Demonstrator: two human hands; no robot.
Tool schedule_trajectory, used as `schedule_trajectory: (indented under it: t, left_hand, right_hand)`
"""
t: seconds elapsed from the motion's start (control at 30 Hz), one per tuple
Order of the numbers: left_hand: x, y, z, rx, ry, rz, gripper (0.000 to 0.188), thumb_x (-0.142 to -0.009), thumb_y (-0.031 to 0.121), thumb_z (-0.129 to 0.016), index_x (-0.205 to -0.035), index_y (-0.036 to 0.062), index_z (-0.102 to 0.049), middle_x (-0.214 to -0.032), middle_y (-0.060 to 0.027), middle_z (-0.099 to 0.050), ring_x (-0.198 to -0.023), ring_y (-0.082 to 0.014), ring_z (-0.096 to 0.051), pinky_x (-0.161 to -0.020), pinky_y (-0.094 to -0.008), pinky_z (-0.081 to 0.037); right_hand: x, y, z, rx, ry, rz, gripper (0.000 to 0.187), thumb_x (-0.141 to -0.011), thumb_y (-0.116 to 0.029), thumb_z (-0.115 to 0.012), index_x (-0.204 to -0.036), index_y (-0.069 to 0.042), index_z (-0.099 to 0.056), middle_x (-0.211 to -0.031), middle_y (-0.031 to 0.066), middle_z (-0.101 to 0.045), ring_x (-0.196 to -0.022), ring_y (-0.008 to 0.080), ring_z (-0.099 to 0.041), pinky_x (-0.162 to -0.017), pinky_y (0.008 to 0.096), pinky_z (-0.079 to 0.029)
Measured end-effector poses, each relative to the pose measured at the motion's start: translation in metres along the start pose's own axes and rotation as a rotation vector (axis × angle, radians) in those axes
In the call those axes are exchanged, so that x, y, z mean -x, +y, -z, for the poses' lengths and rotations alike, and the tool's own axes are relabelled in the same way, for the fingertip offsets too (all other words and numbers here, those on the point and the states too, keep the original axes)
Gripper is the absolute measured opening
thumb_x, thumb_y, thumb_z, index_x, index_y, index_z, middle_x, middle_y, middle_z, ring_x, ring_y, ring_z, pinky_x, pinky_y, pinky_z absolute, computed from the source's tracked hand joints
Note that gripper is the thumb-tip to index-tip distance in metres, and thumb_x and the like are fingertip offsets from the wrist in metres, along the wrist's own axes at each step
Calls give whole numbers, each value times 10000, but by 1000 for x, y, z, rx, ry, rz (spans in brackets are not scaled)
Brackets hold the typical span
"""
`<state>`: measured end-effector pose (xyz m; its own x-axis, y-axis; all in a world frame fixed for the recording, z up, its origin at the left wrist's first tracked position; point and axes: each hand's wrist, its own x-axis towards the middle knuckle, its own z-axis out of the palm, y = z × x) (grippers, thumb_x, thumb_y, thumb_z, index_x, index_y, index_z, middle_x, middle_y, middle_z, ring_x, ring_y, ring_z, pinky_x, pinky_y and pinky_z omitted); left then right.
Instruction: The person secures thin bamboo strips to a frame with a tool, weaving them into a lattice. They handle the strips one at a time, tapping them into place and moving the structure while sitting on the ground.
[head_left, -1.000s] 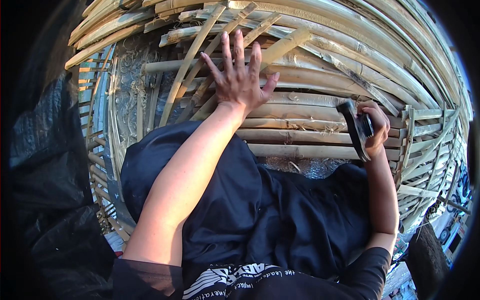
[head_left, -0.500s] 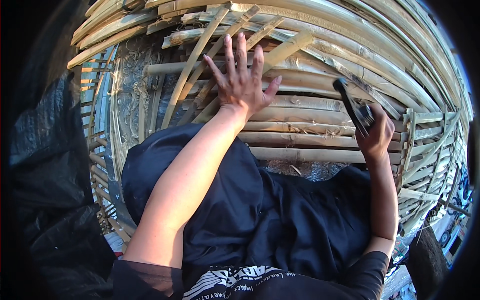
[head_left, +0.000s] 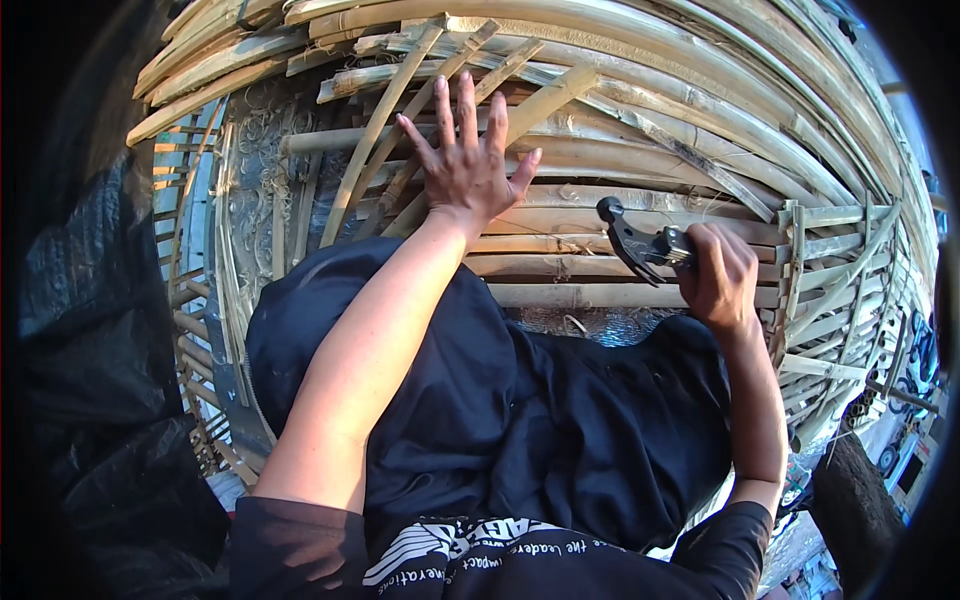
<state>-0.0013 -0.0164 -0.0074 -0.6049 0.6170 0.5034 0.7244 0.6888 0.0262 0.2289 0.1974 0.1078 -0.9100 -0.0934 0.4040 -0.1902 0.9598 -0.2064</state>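
Observation:
Fingers spread, my left hand (head_left: 466,165) lies flat over several narrow bamboo strips (head_left: 388,115) that slant across wider split bamboo slats (head_left: 625,200). To the right, my right hand (head_left: 722,275) is wrapped round a claw hammer (head_left: 632,243) close to its head. The hammer's dark head points left, above the slats and seemingly apart from them. Most of the handle is hidden by my fingers. Beside my left fingertips a wider pale strip (head_left: 555,103) crosses the slats at a slant.
Long curved bamboo lengths (head_left: 690,85) are stacked along the far side. At the right stands a woven bamboo lattice (head_left: 835,290). A dark plastic sheet (head_left: 95,330) hangs on the left. My dark-clothed legs (head_left: 560,420) are bent close to the slats.
My right hand has brought the hammer left and slightly nearer, and its head has turned to point left. My left hand stays flat on the strips; the whole view has shifted slightly.

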Motion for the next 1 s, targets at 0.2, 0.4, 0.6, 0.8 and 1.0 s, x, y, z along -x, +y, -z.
schedule_trajectory:
  t: [0.2,0.4,0.6,0.8,1.0]
  left_hand:
    - [-3,-1,5,89,-55,38,736,-965,560,-538,-1536,110,-425,-1677,-215,-192,-1574,-436,-58,-1123,-819,-27]
    - [-37,30,32,115,74,-87,707,-945,467,-628,-1518,99,-439,-1656,-207,-243,-1544,-411,-202,-1171,-716,-179]
    - [-75,78,47,223,-97,-141,506,-916,300,-713,-1352,78,-585,-1314,-152,-598,-1230,-320,-555,-977,-472,-476]
    - [-88,100,37,289,-106,-157,175,-906,161,-704,-1047,61,-679,-1011,-131,-723,-1008,-341,-673,-851,-464,-547]
    - [-93,92,17,244,-78,-226,52,-956,99,-625,-950,56,-654,-963,-134,-719,-987,-326,-674,-824,-481,-506]
  right_hand:
    - [33,-86,53,-142,-176,-442,283,-879,-181,-782,-1020,-48,-575,-754,146,-654,-671,359,-672,-579,439,-515]
    - [77,-122,42,-343,-18,-782,240,-918,-146,-739,-1012,-26,-553,-776,218,-665,-747,456,-652,-614,488,-490]
    - [89,-95,30,-297,-8,-838,305,-959,-264,-697,-944,-25,-510,-761,237,-664,-751,474,-644,-628,537,-476]
    - [91,-92,33,-306,18,-809,305,-946,-270,-711,-957,-34,-519,-748,220,-660,-760,463,-650,-639,531,-484]
    - [90,-93,36,-320,30,-803,288,-946,-265,-710,-966,-38,-534,-724,200,-656,-746,447,-651,-638,519,-488]
